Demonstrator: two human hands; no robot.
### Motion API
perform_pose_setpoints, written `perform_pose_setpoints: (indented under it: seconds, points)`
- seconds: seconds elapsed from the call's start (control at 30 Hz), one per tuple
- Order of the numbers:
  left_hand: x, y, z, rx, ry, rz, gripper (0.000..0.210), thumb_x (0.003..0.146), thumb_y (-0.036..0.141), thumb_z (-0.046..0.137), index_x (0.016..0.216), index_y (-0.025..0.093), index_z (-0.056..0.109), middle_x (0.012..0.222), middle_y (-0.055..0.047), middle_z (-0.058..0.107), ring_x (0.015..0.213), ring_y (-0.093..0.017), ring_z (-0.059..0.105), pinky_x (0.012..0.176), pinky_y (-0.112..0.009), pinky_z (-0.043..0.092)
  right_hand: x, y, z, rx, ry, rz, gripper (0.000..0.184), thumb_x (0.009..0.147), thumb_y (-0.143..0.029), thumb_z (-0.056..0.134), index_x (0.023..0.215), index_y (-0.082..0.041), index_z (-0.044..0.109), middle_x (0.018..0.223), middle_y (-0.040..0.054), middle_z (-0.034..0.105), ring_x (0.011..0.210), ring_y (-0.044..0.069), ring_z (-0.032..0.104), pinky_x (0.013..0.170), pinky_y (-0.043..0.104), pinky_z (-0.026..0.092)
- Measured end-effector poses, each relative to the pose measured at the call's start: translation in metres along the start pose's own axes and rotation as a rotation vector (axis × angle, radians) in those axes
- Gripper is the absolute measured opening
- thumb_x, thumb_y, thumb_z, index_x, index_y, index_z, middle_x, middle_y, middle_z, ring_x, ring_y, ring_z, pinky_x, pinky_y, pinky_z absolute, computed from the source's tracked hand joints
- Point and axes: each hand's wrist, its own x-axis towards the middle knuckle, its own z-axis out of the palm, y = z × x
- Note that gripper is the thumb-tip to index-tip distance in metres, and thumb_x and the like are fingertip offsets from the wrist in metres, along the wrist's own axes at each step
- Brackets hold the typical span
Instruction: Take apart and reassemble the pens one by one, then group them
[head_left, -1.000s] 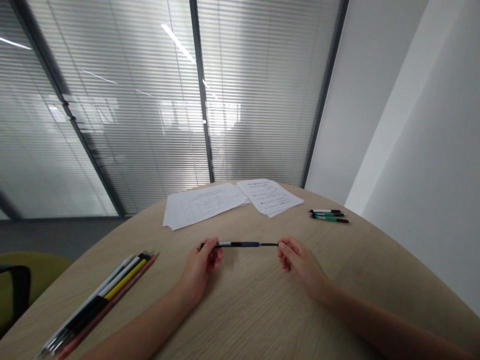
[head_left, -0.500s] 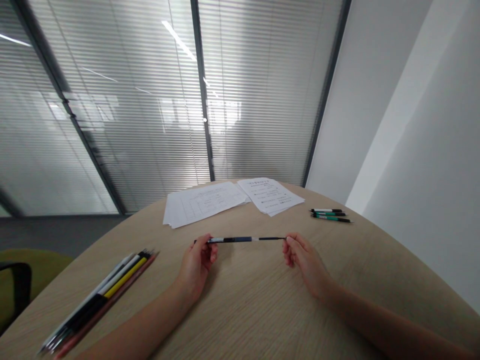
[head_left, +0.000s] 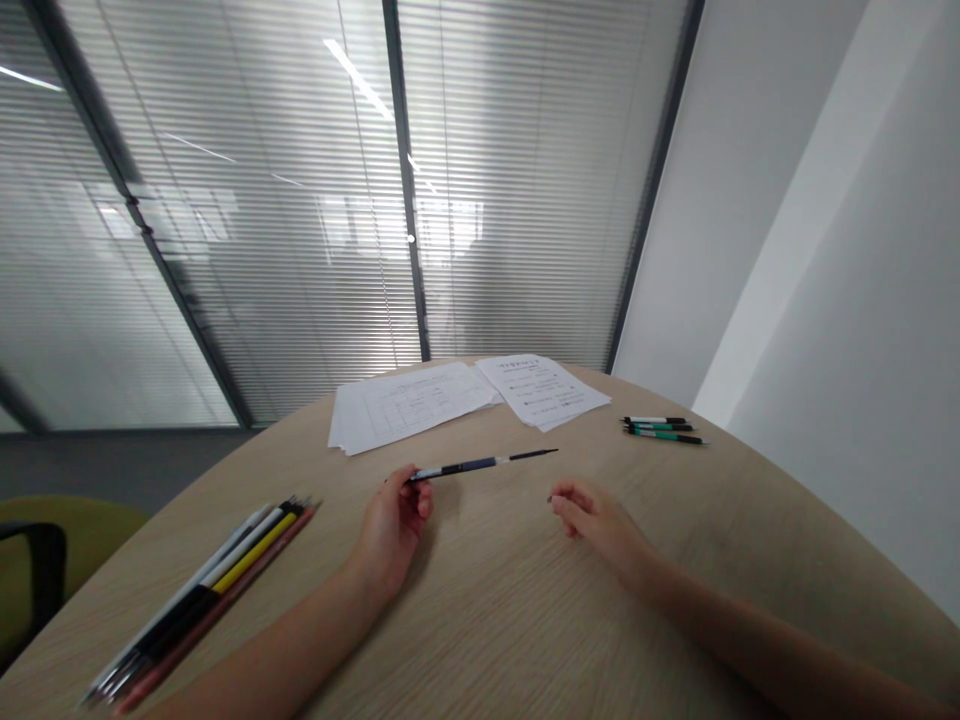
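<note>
My left hand (head_left: 397,525) pinches the rear end of a slim pen refill (head_left: 472,465) between thumb and fingers. The refill has dark and pale sections and narrows to a thin dark tip, which points right and slightly upward above the table. Apart from that tip, my right hand (head_left: 592,520) is closed with thumb and forefinger pressed together. A tiny dark piece (head_left: 550,498) shows at those fingertips, too small to name.
On the left of the wooden table (head_left: 480,620) lies a bundle of long pens or pencils (head_left: 217,590). Printed papers (head_left: 412,405) lie at the far side, and several pens (head_left: 660,430) at the right. A green chair (head_left: 90,530) stands beyond the left edge.
The refill's tip has come away from my right fingers and tilted upward. My right hand has moved slightly left and down, while my left hand keeps its hold.
</note>
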Motion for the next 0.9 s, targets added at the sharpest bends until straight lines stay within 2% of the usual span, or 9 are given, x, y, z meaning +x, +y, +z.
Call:
perform_pose_setpoints:
  seconds: [0.07,0.2,0.3,0.43,0.67,0.83,0.9]
  points:
    - [0.001,-0.001,0.0,0.005,-0.001,0.004,0.023,0.07,0.017,0.049,0.048,0.017,0.039,0.041,0.004,0.048,0.033,-0.004,0.039,0.033,-0.013,0.033,-0.005,-0.002,0.001,-0.2,-0.099,-0.159,0.007,0.073,-0.022,0.049,0.076,-0.018,0.054,0.06,-0.0022,0.05,0.052,0.011,0.046,0.05,0.022,0.037]
    - [0.0,-0.005,-0.001,0.042,-0.026,0.023,0.02,0.066,0.019,0.054,0.049,0.015,0.043,0.041,0.003,0.05,0.033,-0.004,0.039,0.033,-0.013,0.032,-0.016,-0.007,0.002,-0.515,-0.288,-0.592,0.011,0.075,-0.014,0.048,0.081,-0.018,0.057,0.078,0.003,0.057,0.069,0.013,0.053,0.062,0.023,0.041]
    - [-0.002,-0.008,0.0,0.077,-0.048,0.037,0.016,0.063,0.021,0.058,0.053,0.013,0.049,0.042,0.002,0.053,0.034,-0.004,0.041,0.034,-0.013,0.033,-0.021,-0.008,0.004,-0.646,-0.311,-0.757,0.016,0.08,-0.014,0.042,0.085,-0.018,0.057,0.081,0.0046,0.059,0.076,0.014,0.054,0.068,0.024,0.041]
    - [-0.003,-0.009,0.001,0.101,-0.047,0.046,0.011,0.061,0.02,0.061,0.061,0.012,0.053,0.045,0.001,0.056,0.038,-0.006,0.045,0.037,-0.014,0.036,-0.022,-0.01,0.005,-0.656,-0.305,-0.789,0.016,0.08,-0.015,0.042,0.085,-0.018,0.057,0.079,0.0043,0.06,0.074,0.014,0.054,0.066,0.023,0.041]
    - [-0.002,-0.01,0.0,0.104,-0.035,0.046,0.011,0.061,0.02,0.06,0.063,0.011,0.054,0.046,0.001,0.056,0.04,-0.006,0.047,0.039,-0.014,0.038,-0.022,-0.01,0.003,-0.671,-0.235,-0.707,0.019,0.076,-0.01,0.042,0.082,-0.018,0.058,0.08,0.0043,0.058,0.074,0.014,0.053,0.065,0.024,0.041]
    - [-0.002,-0.01,0.0,0.098,-0.031,0.048,0.01,0.061,0.019,0.06,0.062,0.011,0.055,0.046,0.001,0.055,0.04,-0.006,0.047,0.04,-0.014,0.038,-0.023,-0.012,0.004,-0.7,-0.24,-0.787,0.019,0.077,-0.015,0.045,0.092,-0.018,0.057,0.086,0.0059,0.058,0.078,0.016,0.052,0.068,0.027,0.041]
    - [-0.002,-0.01,0.0,0.095,-0.03,0.049,0.01,0.062,0.02,0.06,0.062,0.011,0.054,0.046,0.001,0.055,0.04,-0.006,0.047,0.039,-0.014,0.038,-0.023,-0.013,0.005,-0.717,-0.248,-0.831,0.016,0.079,-0.019,0.047,0.091,-0.018,0.058,0.086,0.0054,0.059,0.078,0.016,0.051,0.069,0.027,0.04]
